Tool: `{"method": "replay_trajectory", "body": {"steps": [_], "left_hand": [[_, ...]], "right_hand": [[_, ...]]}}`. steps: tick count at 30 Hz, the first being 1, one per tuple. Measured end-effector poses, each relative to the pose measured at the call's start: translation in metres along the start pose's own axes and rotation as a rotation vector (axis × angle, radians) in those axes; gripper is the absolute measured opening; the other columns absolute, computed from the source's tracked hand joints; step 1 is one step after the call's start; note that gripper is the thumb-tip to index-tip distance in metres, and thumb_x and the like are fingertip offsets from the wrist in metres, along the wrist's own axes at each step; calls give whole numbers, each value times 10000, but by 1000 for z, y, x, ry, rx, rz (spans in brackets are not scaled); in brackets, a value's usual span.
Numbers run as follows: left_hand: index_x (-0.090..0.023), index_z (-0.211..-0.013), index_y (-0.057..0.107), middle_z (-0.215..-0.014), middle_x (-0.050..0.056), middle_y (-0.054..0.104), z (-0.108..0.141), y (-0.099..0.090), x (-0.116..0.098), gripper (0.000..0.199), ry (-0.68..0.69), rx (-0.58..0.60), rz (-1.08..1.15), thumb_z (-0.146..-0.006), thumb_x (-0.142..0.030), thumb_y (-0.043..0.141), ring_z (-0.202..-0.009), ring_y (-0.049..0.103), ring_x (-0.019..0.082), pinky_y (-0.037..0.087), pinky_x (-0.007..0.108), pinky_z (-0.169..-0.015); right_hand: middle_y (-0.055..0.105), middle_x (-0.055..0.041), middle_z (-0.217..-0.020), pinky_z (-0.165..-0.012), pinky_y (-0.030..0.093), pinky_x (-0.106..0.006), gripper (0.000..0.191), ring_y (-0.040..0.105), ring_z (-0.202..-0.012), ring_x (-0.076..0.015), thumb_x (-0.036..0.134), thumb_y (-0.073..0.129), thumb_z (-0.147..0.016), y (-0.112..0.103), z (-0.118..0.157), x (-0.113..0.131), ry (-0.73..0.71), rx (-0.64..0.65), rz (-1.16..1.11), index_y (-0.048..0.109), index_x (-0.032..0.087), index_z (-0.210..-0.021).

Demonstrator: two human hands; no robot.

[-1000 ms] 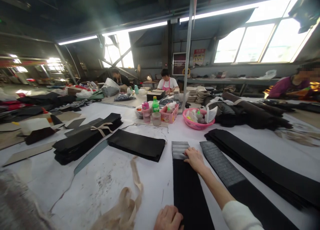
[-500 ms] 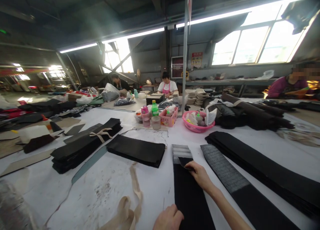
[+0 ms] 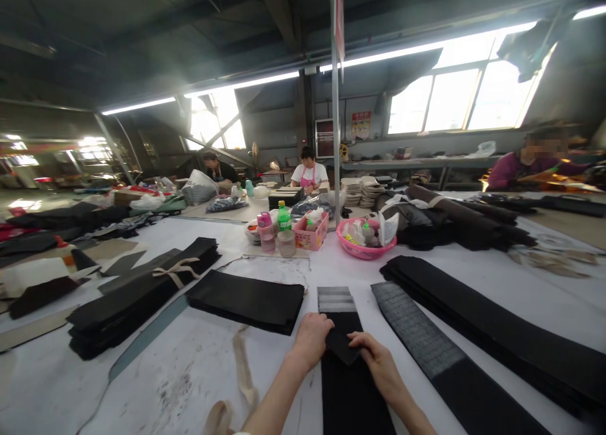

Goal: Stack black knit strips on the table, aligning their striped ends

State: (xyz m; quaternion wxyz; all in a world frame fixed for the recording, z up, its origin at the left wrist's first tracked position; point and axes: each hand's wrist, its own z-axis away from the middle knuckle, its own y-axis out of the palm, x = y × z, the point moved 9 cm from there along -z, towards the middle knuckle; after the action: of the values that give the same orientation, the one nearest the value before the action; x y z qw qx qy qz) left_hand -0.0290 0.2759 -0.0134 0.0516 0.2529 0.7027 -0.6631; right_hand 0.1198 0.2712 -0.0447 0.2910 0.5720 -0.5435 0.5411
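A long black strip [image 3: 353, 400] of flat material runs away from me on the white table, with pale grey bands [image 3: 335, 298] across its far end. Just below those bands, a small black sheet [image 3: 343, 339] is raised from the strip and tilted. My left hand [image 3: 310, 340] pinches the sheet's left edge. My right hand [image 3: 379, 361] grips its right side between thumb and fingers. Whether the sheet is a separate piece or the top layer of the strip, I cannot tell. To the right lies another black strip [image 3: 478, 384] with a grey, gridded far part.
A stack of long black strips [image 3: 454, 302] lies far right. Left are a short black stack [image 3: 249, 299] and a tied bundle [image 3: 142, 296]. Beige ribbon [image 3: 243, 372] curls nearby. Behind stand a pink basin [image 3: 367, 249], bottles [image 3: 284, 217] and a pole [image 3: 336, 138]. Co-workers sit beyond.
My left hand has moved forward from the near part of the strip to the sheet's left edge. My right hand has drawn the sheet's lifted part toward me. The view has shifted slightly.
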Motion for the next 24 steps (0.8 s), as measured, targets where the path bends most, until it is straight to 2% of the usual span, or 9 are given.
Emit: {"method": "replay_trajectory", "body": {"steps": [3,5,7,10,13,15,19,21,24], "left_hand": [[-209,-887,682,-889,39,661,11,-4,6,200,-54,-12,85,-728,-144,580,-851,590,207,424,331,-820],[-199,-837,676,-818,25,651,20,-5,12,130,-106,-24,173,-762,-199,569,-773,584,185,420,293,-725],[-174,-779,657,-741,15,620,25,-4,18,125,-153,-30,277,-776,-274,582,-738,568,177,408,272,-675],[-143,-781,617,-677,5,577,29,6,21,249,-194,13,473,-814,-380,548,-670,548,158,415,251,-612],[-122,-917,572,-663,10,581,39,20,14,406,-227,97,673,-886,-497,421,-560,545,130,421,225,-505],[-122,-1028,539,-710,26,613,53,31,2,471,-237,184,806,-873,-555,439,-550,575,132,435,216,-472],[-156,-1150,519,-860,50,662,92,53,-24,507,-337,340,1113,-768,-459,657,-607,617,147,439,199,-449],[-173,-1185,525,-929,53,671,110,58,-34,498,-407,309,1202,-756,-374,680,-695,638,163,471,215,-510],[-194,-1238,521,-1048,58,669,135,61,-54,505,-454,282,1337,-766,-303,662,-913,642,211,519,293,-726]], "right_hand": [[673,-28,-825,-810,497,-384,254,642,-840,-242,424,512,-846,-14,10,-16,170,-105,-109,602,228,-980],[661,-5,-723,-686,522,-373,400,645,-712,-238,481,550,-825,-9,19,-25,292,-46,-187,560,209,-1117],[687,-24,-771,-688,533,-377,435,656,-750,-256,467,620,-772,-1,25,-24,341,51,-214,586,182,-1098],[707,-66,-949,-800,525,-386,363,643,-919,-286,372,701,-696,4,27,-17,299,131,-134,650,162,-988],[698,-77,-1030,-842,511,-389,330,630,-971,-283,343,657,-738,4,26,-15,260,144,-87,659,159,-1011],[697,-78,-1026,-843,508,-389,306,631,-963,-273,361,599,-789,4,27,-16,256,150,-103,656,154,-1008],[699,-62,-964,-793,518,-369,304,634,-909,-253,394,563,-818,8,34,-17,294,198,-191,644,160,-994],[694,-47,-915,-756,518,-345,302,628,-872,-239,422,576,-809,7,37,-15,309,200,-202,642,169,-960],[653,-14,-781,-642,496,-294,328,595,-732,-200,494,593,-792,1,44,-17,333,183,-148,620,176,-866]]}}
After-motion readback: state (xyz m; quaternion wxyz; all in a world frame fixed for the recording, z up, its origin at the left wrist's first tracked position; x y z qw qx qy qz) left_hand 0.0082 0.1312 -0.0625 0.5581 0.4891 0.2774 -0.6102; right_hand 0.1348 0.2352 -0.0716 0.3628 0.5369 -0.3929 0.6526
